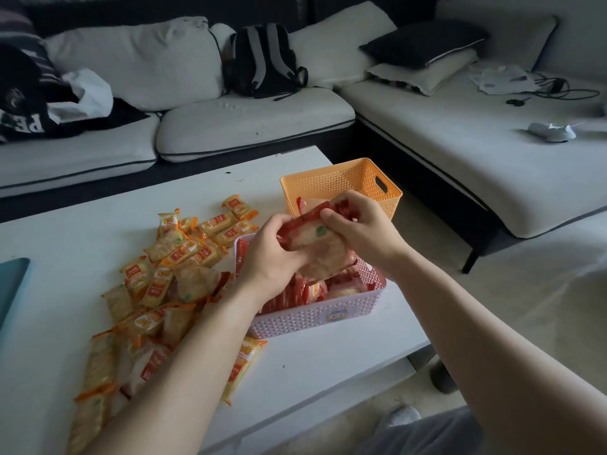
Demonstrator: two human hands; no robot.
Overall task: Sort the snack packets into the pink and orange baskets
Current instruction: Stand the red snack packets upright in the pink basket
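– Red-edged snack packets (315,247), more than one it seemed, were bunched between both hands. Left hand (269,257) curled round the left side, right hand (358,231) pinched the upper right edge.
– Where was the bundle?
– In the air, directly over the pink basket (315,315), which lay under the hands and already carried red packets (295,290). Step judged: reds going into pink. Next move would call for lowering the bundle and letting go inside the low rim, no spill.
– And the orange basket (331,182)?
– Just beyond the hands, close against the pink one. Its contents could not be told, since the hands hid them.
– Anything in the way?
– Orange packets (170,267) lay heaped on the bench (328,362) left of the left hand, unsorted and crowding the pink basket's side. Sofa (256,126) well beyond.
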